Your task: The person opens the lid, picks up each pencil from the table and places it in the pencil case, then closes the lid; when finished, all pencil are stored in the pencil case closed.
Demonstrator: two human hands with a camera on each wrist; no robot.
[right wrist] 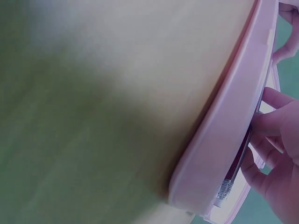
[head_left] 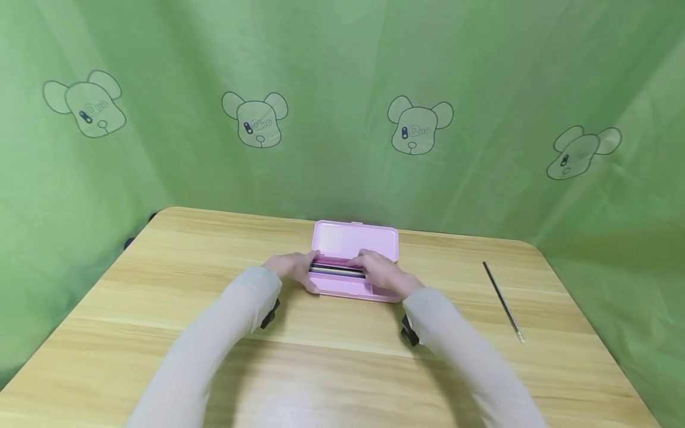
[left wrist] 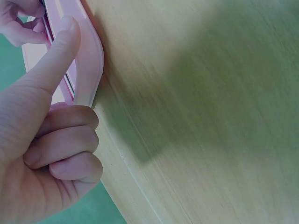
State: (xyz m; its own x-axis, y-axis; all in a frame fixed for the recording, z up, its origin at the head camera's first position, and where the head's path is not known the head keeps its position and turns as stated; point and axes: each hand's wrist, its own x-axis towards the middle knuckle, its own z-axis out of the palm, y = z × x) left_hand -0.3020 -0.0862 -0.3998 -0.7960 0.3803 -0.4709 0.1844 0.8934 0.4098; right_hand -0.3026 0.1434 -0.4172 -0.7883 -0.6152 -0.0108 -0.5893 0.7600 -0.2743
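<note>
A pink pencil case (head_left: 342, 288) lies with its lid (head_left: 355, 238) raised at the back of the table. Several pencils (head_left: 334, 270), dark and pale, lie lengthwise in it. My left hand (head_left: 294, 267) holds the case's left end; in the left wrist view, its thumb (left wrist: 65, 44) lies along the case wall (left wrist: 88, 60) with the other fingers curled at the end. Over the right part of the case, my right hand (head_left: 382, 274) pinches a dark pencil (right wrist: 237, 163) between thumb and fingers. That pencil has a silvery ferrule and an eraser end near the case's right edge.
One dark pencil (head_left: 500, 297) lies by itself on the wooden table (head_left: 321, 368), to the right of the case. Behind and at the sides hangs a green curtain (head_left: 342, 172) printed with bear heads. The case sits close to the table's back edge.
</note>
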